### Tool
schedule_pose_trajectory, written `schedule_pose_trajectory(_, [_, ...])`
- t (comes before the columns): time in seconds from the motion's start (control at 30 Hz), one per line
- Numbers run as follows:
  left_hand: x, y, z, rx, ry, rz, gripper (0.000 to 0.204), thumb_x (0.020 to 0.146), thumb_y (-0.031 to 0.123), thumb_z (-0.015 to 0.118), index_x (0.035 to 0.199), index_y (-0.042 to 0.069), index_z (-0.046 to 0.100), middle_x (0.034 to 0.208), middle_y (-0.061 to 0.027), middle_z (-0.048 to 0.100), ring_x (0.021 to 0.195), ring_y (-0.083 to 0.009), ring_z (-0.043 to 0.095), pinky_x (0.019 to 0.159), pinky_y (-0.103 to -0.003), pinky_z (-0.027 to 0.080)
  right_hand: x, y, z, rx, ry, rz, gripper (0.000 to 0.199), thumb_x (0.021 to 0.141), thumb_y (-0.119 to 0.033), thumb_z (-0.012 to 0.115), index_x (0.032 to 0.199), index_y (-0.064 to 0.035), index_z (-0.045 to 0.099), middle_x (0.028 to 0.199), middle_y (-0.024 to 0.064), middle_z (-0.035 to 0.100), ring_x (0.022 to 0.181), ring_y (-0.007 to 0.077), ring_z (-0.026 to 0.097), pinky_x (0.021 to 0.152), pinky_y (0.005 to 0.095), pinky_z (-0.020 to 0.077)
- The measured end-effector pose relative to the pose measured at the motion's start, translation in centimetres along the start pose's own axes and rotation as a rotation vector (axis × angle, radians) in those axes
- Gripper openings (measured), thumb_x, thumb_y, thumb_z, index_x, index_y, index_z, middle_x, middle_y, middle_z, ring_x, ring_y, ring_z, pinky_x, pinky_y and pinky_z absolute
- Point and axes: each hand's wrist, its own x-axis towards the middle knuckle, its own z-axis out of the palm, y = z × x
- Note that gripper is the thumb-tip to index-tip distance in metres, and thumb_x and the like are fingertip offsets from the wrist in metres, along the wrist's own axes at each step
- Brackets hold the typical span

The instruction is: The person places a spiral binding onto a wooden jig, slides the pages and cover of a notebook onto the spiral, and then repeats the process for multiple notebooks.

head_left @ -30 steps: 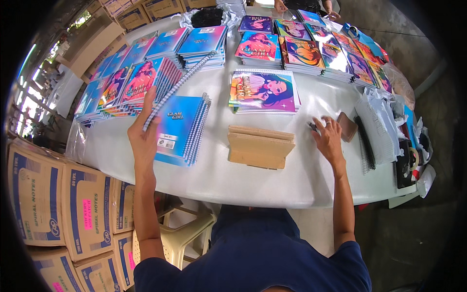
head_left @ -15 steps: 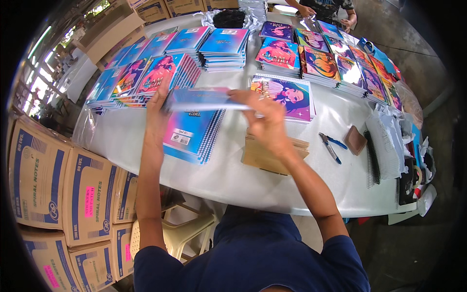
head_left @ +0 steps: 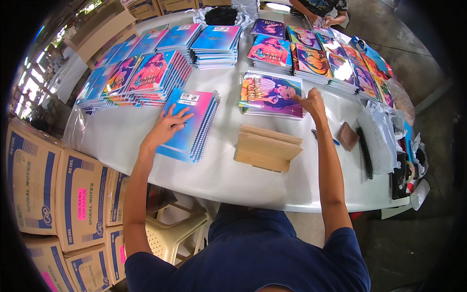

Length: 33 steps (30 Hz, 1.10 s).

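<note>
The person is sorting spiral notebooks into stacks on the white counter [head_left: 233, 170], and the step in hand looks like squaring up one stack while reaching for the next cover. The left hand [head_left: 168, 127] is lying flat, fingers spread, on the blue-and-pink notebook stack [head_left: 188, 124] sitting near the counter's front edge, left of centre. The right hand [head_left: 311, 103] is hovering at the right edge of the purple illustrated notebook stack [head_left: 271, 93] in the counter's middle; its fingers are loosely curled with the forefinger pointing out, pinching nothing. The next move probably calls for a clean pinch on a single top cover without dragging the ones below. A wooden stand [head_left: 266, 148] is resting between the two stacks, nearer the front edge. Rows of bright pink, blue and orange notebook piles [head_left: 301, 53] are filling the far edge. Off the counter's left end, brown cardboard boxes [head_left: 58, 190] with blue print are standing stacked, one bearing a small pink rectangular label [head_left: 81, 204].
</note>
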Motion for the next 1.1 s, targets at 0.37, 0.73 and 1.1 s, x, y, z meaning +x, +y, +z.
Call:
schedule_pose_trajectory(0.37, [7.1,9.9,2.5,-0.084,0.598,0.172,0.062,0.086,0.014,0.066,0.143,0.020,0.042,0.150,-0.0131,0.035,0.141,-0.0407,0.022,0.111,-0.054,0.017,0.8,3.3,-1.0,0.401,0.019,0.093,0.031,0.070,-0.018,0.078,0.082,0.0011,0.058,0.075,0.0138,0.064,0.068,0.0208,0.062,0.063,0.0328,0.0478])
schedule_pose_trajectory(0.73, [5.3,17.2,2.4,-1.002,0.092,0.238,0.030,0.095,0.025,0.060,0.106,-0.002,0.062,0.089,0.0003,0.062,0.081,-0.0077,0.054,0.077,-0.025,0.044,-15.1,-0.2,-9.3,1.502,0.092,-0.041,0.031,0.084,0.002,0.069,0.111,0.0011,0.055,0.103,0.0082,0.065,0.092,0.0140,0.060,0.081,0.0292,0.0489])
schedule_pose_trajectory(1.1, [4.4,15.1,12.4,-1.219,0.270,0.303,0.102,0.082,0.043,0.072,0.153,0.009,0.007,0.156,-0.0155,0.018,0.143,-0.0274,0.019,0.113,-0.036,0.020,-19.8,1.4,-4.1,0.945,-0.287,-0.107,0.061,0.079,0.015,0.056,0.135,-0.0026,0.040,0.130,0.0148,0.052,0.125,0.0264,0.046,0.106,0.0402,0.0363])
